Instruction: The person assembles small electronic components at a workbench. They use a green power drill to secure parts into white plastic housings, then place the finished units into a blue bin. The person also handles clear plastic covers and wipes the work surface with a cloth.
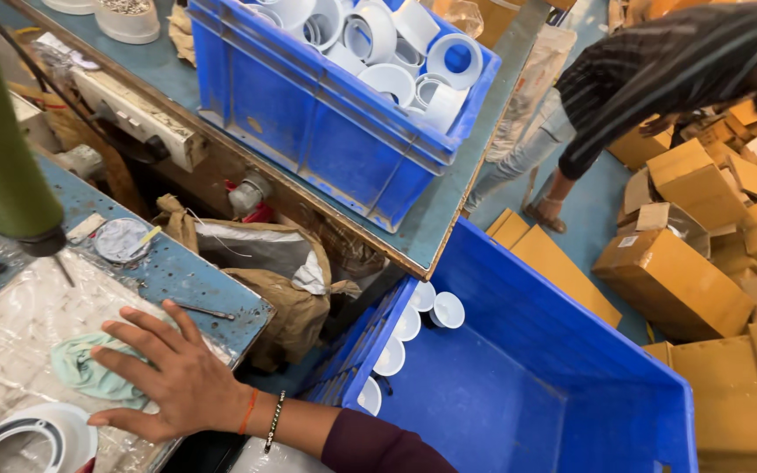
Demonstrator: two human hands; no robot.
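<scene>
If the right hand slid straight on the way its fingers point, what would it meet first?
The right hand lies flat, fingers pointing left over the pale green cloth. It already touches that cloth; beyond lies clear plastic sheet. Depth is hard to judge.

Hand [173, 377] on cloth [85, 370] on bench [186, 271], crate [536, 385] right, second crate [343, 149] behind

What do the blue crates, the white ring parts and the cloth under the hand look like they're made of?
Upper blue crate and floor crate: likely moulded plastic, semi-gloss, ribbed walls. White ring parts: probably smooth plastic, uniform sheen. Cloth under the hand: soft, matte, crumpled fabric.
</scene>
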